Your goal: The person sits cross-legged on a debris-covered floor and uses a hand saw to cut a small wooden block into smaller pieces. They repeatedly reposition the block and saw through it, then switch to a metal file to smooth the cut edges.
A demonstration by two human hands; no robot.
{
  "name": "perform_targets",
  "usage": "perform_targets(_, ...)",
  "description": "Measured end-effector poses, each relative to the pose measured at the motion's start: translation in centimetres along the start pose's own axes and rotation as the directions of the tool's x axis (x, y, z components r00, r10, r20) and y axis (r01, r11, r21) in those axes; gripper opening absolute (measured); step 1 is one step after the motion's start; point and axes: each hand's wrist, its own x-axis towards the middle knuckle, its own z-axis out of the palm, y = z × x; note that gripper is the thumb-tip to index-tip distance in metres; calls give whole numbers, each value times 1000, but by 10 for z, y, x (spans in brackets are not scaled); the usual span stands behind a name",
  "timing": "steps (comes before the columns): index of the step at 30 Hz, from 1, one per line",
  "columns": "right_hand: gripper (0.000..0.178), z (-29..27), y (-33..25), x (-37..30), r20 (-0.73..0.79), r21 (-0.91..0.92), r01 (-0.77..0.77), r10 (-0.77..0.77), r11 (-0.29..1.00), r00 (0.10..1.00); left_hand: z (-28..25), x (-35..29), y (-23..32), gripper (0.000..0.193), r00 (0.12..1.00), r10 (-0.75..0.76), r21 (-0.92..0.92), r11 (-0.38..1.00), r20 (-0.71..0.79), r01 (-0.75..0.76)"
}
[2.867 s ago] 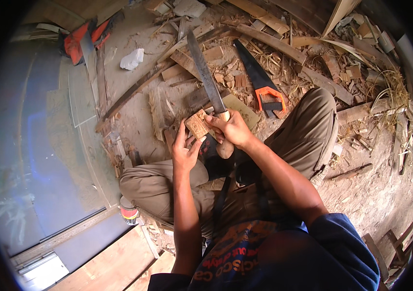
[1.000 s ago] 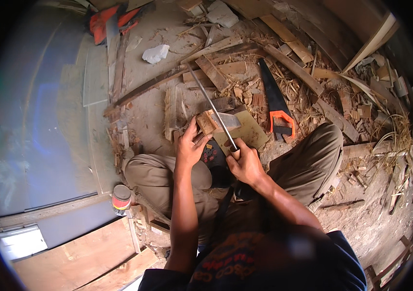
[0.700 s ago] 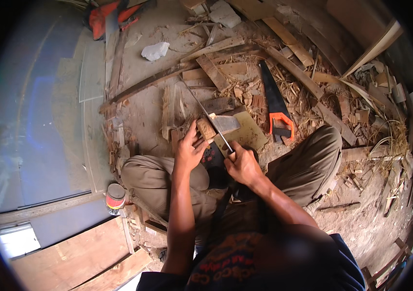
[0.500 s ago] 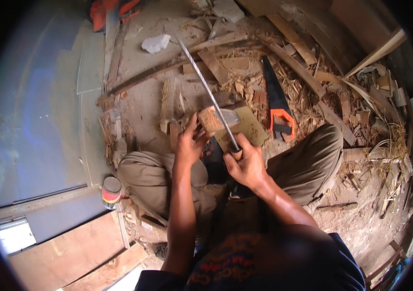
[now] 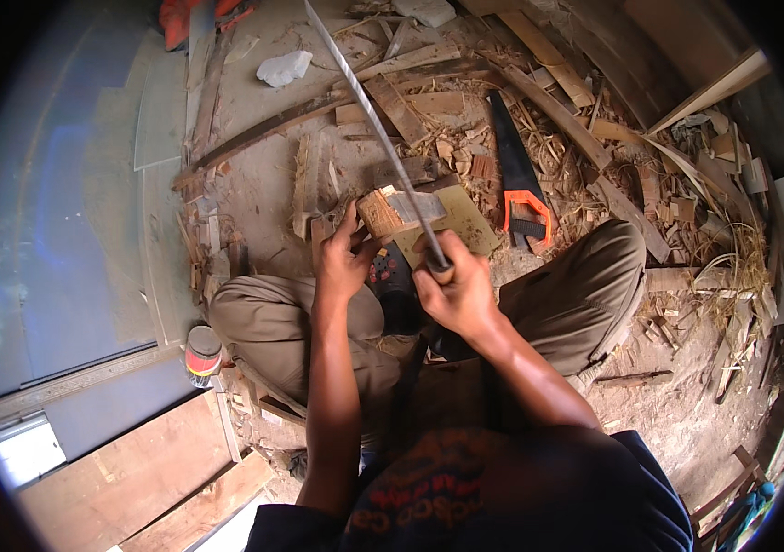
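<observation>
My left hand (image 5: 342, 260) grips a short wood block (image 5: 381, 212) by its left end, fingers curled along its side. The block has a rough, pale cut face and a smoother greyish side. In my right hand (image 5: 461, 283), closed round a wooden handle, is a machete (image 5: 369, 110) with a long narrow blade. The blade slants up to the far left and passes over the right part of the block; whether it touches the wood I cannot tell. Under the block lies a flat yellowish board (image 5: 467, 224), partly covered by the block and my right hand.
A handsaw (image 5: 522, 175) with an orange and black handle lies right of the board. Wood chips and offcuts (image 5: 557, 138) spread beyond it. A white stone (image 5: 284, 69) sits far left, a small can (image 5: 202, 354) by my left knee, and sheet panels (image 5: 88, 202) further left.
The machete has swung slightly, its tip now farther off and more to the left. Both hands and the block have shifted a little left and away, and the whole view has shifted slightly.
</observation>
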Motion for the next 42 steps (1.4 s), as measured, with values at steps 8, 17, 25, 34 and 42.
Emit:
perform_targets(8, 27, 0, 17, 6, 107, -160, -54, 72, 986, 992, -12, 7, 6, 73, 997, -61, 90, 994, 44, 57)
perform_targets(17, 21, 12, 49, 8, 106, -261, -12, 41, 965, 994, -11, 1, 6, 71, 998, -60, 80, 995, 9, 59)
perform_targets(25, 27, -11, -23, 2, -9, -20, 211, -211, 977, 977, -9, 1, 3, 71, 999, 31, 135, 990, -25, -27)
perform_targets(34, 27, 6, 26, 13, 118, -296, 14, 22, 955, 993, -14, -1, 2, 71, 995, -99, 126, 987, 24, 96)
perform_targets(42, 24, 0, 7, 9, 80, -183, -73, 89, 980, 993, -5, 1, 6, 72, 1000, 0, 53, 999, 27, -1)
